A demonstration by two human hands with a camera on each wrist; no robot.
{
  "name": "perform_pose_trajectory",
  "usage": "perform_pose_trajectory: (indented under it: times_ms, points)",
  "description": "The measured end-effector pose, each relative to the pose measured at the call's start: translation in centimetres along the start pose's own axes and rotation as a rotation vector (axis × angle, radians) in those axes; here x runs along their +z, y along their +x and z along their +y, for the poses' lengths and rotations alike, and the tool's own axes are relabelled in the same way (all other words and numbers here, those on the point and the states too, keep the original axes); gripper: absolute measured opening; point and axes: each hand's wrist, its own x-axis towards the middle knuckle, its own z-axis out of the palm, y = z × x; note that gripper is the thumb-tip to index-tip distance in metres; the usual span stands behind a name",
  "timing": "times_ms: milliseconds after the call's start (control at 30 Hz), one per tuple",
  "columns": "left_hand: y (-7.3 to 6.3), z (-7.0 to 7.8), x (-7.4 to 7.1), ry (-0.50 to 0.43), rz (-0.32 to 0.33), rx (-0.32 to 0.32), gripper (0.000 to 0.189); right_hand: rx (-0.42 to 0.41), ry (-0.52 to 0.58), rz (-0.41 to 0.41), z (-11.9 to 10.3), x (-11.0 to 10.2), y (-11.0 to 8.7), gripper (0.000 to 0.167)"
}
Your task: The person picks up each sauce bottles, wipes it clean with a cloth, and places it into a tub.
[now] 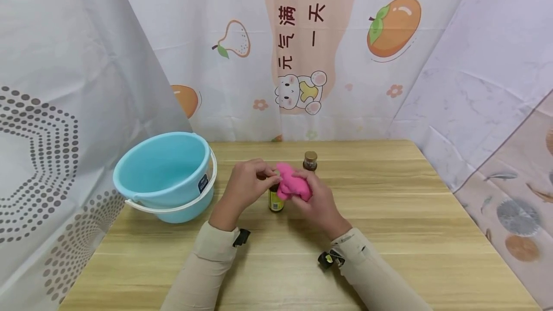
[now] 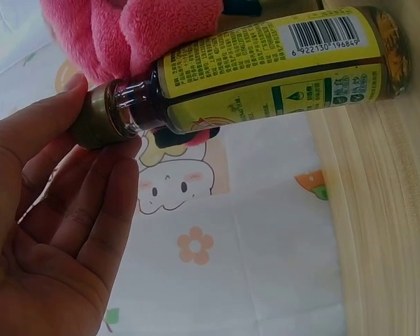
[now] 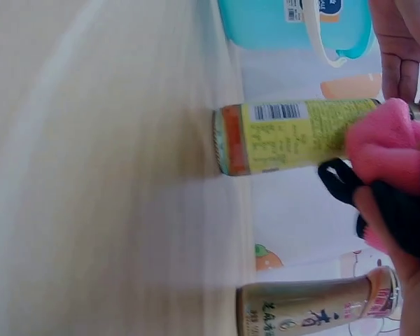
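On the wooden table (image 1: 397,224), near centre, yellow-labelled bottle (image 1: 276,204) stands, dark contents at neck; left hand (image 1: 246,184) pinches its cap (image 2: 94,124), right hand (image 1: 321,205) grips pink plush (image 1: 295,187) alongside. One o'clock: gold-capped bottle (image 1: 310,161), contents unclear. Nine o'clock: blue bucket (image 1: 183,196), floor hidden.

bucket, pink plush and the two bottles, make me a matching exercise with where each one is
1. bucket
2. pink plush
3. yellow-label bottle
4. brown bottle

A. held in the right hand
B. standing beyond the right hand
C. on the table's left side
D. cap pinched by the left hand

Pairs: 1-C, 2-A, 3-D, 4-B
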Motion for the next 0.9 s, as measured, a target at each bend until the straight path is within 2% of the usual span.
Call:
perform_pose_trajectory:
  times_ms: [100,167,300,400,467,533,600,700,900]
  points:
    - [0.0,-0.1,0.0,0.004,0.003,-0.005,0.013,-0.088,-0.005,0.017,0.1,0.2,0.0,0.048]
    - [0.0,-0.1,0.0,0.007,0.003,-0.01,0.013,-0.095,-0.003,-0.015,0.2,0.3,0.0,0.05]
    - [0.0,0.1,0.0,0.008,0.0,-0.023,0.013,-0.012,-0.07,-0.132,0.3,0.6,-0.3,0.056]
    - [0.0,0.2,-0.1,0.011,-0.006,-0.032,0.013,0.063,-0.103,-0.21,0.0,0.8,-0.5,0.076]
    - [0.0,0.3,-0.1,0.013,-0.012,-0.037,0.013,0.095,-0.1,-0.22,-0.2,0.9,-0.5,0.091]
    - [0.0,0.3,-0.1,0.011,-0.015,-0.039,0.013,0.102,-0.121,-0.203,-0.3,1.1,-0.5,0.1]
    - [0.0,0.3,0.0,0.007,-0.013,-0.037,0.012,0.102,-0.154,-0.176,-0.4,1.2,-0.4,0.098]
    - [0.0,0.1,0.1,0.003,-0.007,-0.032,0.012,0.109,-0.196,-0.151,-0.4,1.2,-0.2,0.087]
    - [0.0,0.1,0.1,0.003,-0.01,-0.042,0.012,0.171,-0.174,-0.151,-0.2,1.1,-0.2,0.065]
